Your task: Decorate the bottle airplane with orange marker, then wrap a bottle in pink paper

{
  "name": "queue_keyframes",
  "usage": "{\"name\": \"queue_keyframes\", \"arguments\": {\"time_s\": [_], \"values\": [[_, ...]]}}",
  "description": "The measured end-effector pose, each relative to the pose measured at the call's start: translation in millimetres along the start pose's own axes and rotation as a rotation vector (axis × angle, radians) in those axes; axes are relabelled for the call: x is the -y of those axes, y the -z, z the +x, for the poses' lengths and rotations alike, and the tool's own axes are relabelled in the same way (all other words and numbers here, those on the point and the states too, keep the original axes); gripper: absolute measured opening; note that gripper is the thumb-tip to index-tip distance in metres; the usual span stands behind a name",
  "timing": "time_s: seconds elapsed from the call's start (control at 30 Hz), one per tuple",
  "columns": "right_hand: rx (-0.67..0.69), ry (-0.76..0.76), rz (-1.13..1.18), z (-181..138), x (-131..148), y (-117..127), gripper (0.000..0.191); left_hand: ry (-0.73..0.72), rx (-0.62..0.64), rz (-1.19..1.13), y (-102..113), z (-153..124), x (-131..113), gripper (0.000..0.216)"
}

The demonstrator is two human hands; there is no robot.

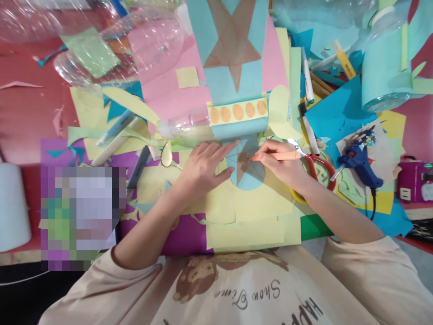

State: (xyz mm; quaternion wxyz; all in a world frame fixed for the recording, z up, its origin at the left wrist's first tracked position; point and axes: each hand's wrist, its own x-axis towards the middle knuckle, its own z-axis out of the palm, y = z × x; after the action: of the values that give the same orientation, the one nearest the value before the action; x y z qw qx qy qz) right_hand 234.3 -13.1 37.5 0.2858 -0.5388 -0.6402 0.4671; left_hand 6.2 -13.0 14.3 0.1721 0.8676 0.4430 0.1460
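A light blue paper circle (253,179) lies on pale yellow paper, with a star outlined on it and part of the star coloured brown. My left hand (206,166) rests flat at its left edge, fingers spread. My right hand (282,163) grips an orange marker (286,156), its tip touching the star. Just beyond stands or lies a plastic bottle (189,124) wrapped in light blue paper, with a yellow strip of orange dots (238,111). A light blue sheet with a large brown star (233,40) extends behind it. Red-handled scissors (313,167) lie beside my right wrist.
A blue glue gun (360,164) lies at the right, its cord running toward me. Behind it stands a light green bottle (387,63). Markers (307,76), paper scraps and clear plastic bottles (152,40) crowd the back. A white roll (13,207) stands far left.
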Motion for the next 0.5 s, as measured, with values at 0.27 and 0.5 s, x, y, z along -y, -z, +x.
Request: {"name": "queue_keyframes", "arguments": {"time_s": [0.27,0.5], "values": [[-0.077,0.016,0.07,-0.4,0.1,0.6,0.011,0.028,0.03,-0.015,0.3,-0.5,0.0,0.051],[-0.031,-0.011,0.027,-0.2,1.5,1.0,0.013,0.03,0.029,-0.015,0.3,0.2,0.1,0.051]]}}
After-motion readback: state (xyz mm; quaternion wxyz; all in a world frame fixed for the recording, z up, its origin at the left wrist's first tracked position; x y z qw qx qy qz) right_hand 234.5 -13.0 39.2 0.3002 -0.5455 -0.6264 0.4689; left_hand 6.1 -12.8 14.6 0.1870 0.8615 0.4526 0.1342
